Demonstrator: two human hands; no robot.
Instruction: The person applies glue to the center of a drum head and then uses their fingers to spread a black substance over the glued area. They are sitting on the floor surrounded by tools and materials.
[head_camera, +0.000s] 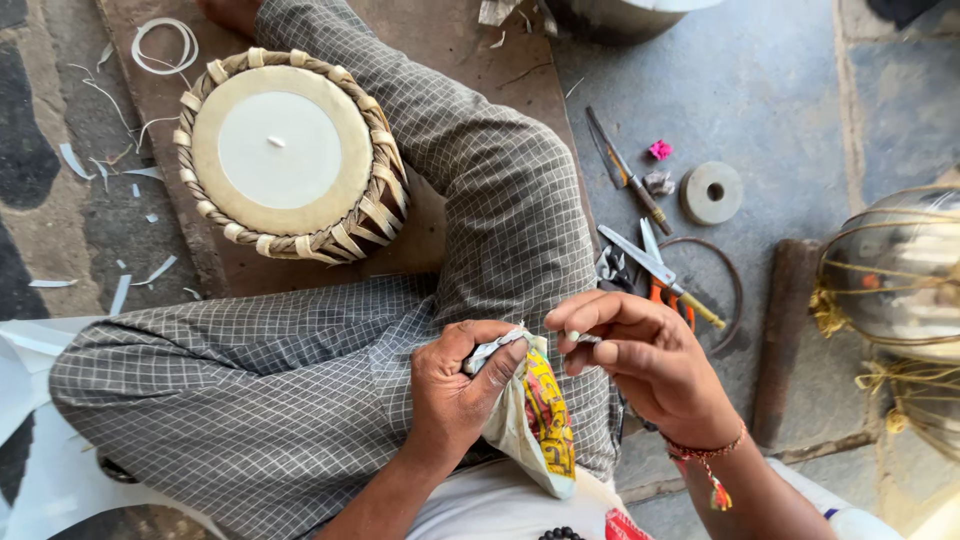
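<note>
Fingers of left hand (455, 385) clamp crumpled neck of soft pouch (535, 425); body hangs below fingers. Right hand (640, 355) fingertips pinch small pale piece (583, 338) just beside pouch mouth. Pouch likely light, limp, crinkly: grip bunched top. Drum (290, 150) well apart.

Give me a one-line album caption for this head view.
Seated cross-legged beside a drum, left hand grips a pouch; right hand pinches something small.

Grey checked trousers (300, 390), white shirt (500, 510), red-orange thread bracelet (705, 455), possibly dark beads (562, 534)
</note>
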